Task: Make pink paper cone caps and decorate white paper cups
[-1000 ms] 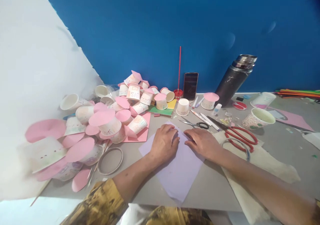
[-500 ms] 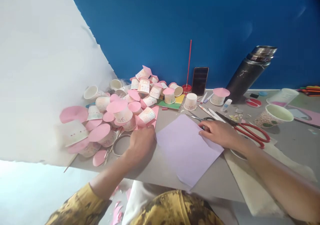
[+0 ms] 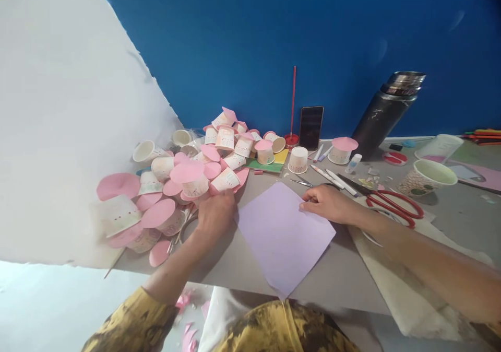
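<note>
the finished-looking part lies mostly to the left: a heap of small white paper cups (image 3: 225, 138), many of them capped with pink paper discs (image 3: 187, 173), their walls marked with coloured drawing and dots. one more capped cup (image 3: 340, 156) stands apart on the right, beside a dark metal flask (image 3: 385, 119).

less far along, it seems, is a single upside-down white paper cup (image 3: 298, 160) near the middle, dotted near its rim but without a cap. a few open cups (image 3: 146, 152) at the back left of the heap show no cap either.

the square lilac paper sheet (image 3: 285, 237) lies turned cornerwise on the grey table (image 3: 219, 273), between the hands, one corner reaching the near edge. no cut shows in it, so any shaping of it looks yet to be done. small metal scissors (image 3: 301, 183) lie just beyond it; large red-handled scissors (image 3: 371, 192) lie to the right.

the right hand (image 3: 326, 203) has its fingers bent at the sheet's upper right edge; i cannot tell whether it pinches or merely rests. the left hand (image 3: 215, 213) is curled beside the heap, near the sheet's left corner, its fingertips hidden; whether it grasps anything cannot be told.
</note>
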A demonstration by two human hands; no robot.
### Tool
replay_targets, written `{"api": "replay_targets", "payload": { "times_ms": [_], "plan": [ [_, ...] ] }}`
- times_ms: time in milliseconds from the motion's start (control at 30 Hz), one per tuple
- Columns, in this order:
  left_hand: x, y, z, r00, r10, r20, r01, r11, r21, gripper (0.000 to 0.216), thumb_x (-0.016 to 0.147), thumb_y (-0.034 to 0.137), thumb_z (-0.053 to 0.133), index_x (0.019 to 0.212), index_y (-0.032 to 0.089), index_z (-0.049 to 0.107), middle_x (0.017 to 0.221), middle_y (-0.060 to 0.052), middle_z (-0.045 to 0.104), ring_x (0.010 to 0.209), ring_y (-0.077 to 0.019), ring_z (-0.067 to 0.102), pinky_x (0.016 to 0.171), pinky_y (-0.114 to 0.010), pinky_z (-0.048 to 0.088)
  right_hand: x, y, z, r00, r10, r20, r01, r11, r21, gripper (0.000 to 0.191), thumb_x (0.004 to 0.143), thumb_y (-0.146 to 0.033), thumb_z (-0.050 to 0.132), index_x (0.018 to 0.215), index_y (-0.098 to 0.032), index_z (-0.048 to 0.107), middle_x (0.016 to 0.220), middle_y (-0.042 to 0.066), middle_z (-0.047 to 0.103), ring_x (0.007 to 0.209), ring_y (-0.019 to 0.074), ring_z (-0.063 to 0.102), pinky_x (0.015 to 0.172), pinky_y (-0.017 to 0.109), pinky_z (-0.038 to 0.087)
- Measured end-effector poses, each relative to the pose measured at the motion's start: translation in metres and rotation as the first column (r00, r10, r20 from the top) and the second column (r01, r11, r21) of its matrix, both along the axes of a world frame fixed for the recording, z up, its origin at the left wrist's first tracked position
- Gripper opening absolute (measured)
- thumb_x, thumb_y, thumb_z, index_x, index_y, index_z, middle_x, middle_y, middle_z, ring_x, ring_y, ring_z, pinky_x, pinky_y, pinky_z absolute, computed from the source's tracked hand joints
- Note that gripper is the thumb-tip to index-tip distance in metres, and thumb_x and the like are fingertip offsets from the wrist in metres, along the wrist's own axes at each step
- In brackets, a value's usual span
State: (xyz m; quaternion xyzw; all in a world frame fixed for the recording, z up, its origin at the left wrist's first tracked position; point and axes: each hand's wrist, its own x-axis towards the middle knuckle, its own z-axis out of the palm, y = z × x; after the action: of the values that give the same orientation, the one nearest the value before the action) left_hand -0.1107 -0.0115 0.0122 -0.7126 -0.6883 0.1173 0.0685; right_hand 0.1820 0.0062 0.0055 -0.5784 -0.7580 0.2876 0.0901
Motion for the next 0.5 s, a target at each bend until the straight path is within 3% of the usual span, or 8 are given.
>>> {"api": "replay_targets", "payload": {
  "times_ms": [167,300,367,433,500],
  "plan": [
    [-0.002,0.004,0.016,0.997,0.068,0.029,-0.07,0.994,0.088,0.034,0.101,0.018,0.032,0.107,0.011,0.064,0.086,-0.018,0.075,0.083,-0.0346,0.074,0.069,-0.041,0.052,-0.046,0.027,0.012,0.999,-0.031,-0.024,0.029,0.996,-0.079,0.022,0.085,-0.029,0.064,0.072,-0.015,0.073,0.061,0.0,0.064,0.056,0.0129,0.055,0.05,0.024,0.033],
    [-0.003,0.005,0.019,0.997,0.055,0.057,-0.062,0.991,0.122,0.037,0.103,0.021,0.03,0.11,0.011,0.064,0.091,-0.019,0.075,0.087,-0.0372,0.074,0.071,-0.045,0.052,-0.086,0.058,0.012,1.0,-0.013,0.026,0.014,0.998,-0.065,0.022,0.086,-0.031,0.065,0.076,-0.015,0.074,0.06,0.001,0.064,0.055,0.0151,0.058,0.05,0.024,0.039],
    [-0.004,0.006,0.019,0.996,0.062,0.06,-0.069,0.988,0.135,0.037,0.103,0.022,0.03,0.11,0.011,0.064,0.091,-0.019,0.075,0.089,-0.038,0.074,0.071,-0.044,0.052,-0.098,0.067,0.015,0.998,0.001,0.068,-0.001,1.0,-0.007,0.019,0.087,-0.027,0.065,0.08,-0.013,0.074,0.073,0.007,0.072,0.067,0.0199,0.066,0.059,0.027,0.046],
    [-0.006,0.007,0.018,0.996,0.066,0.065,-0.074,0.988,0.137,0.037,0.103,0.022,0.03,0.109,0.011,0.064,0.089,-0.019,0.075,0.088,-0.0375,0.075,0.07,-0.043,0.052,-0.104,0.063,0.02,0.994,0.005,0.106,-0.015,0.995,0.098,0.02,0.092,-0.023,0.06,0.094,-0.01,0.075,0.097,0.017,0.075,0.092,0.0288,0.07,0.075,0.034,0.051],
    [-0.007,0.008,0.018,0.995,0.057,0.078,-0.066,0.99,0.126,0.038,0.103,0.021,0.028,0.108,0.011,0.064,0.089,-0.019,0.075,0.085,-0.0362,0.075,0.069,-0.042,0.052,-0.105,0.047,0.022,0.991,0.041,0.131,-0.068,0.975,0.21,0.028,0.097,-0.025,0.055,0.115,-0.009,0.07,0.122,0.024,0.069,0.119,0.0364,0.062,0.094,0.043,0.048]
  ]
}}
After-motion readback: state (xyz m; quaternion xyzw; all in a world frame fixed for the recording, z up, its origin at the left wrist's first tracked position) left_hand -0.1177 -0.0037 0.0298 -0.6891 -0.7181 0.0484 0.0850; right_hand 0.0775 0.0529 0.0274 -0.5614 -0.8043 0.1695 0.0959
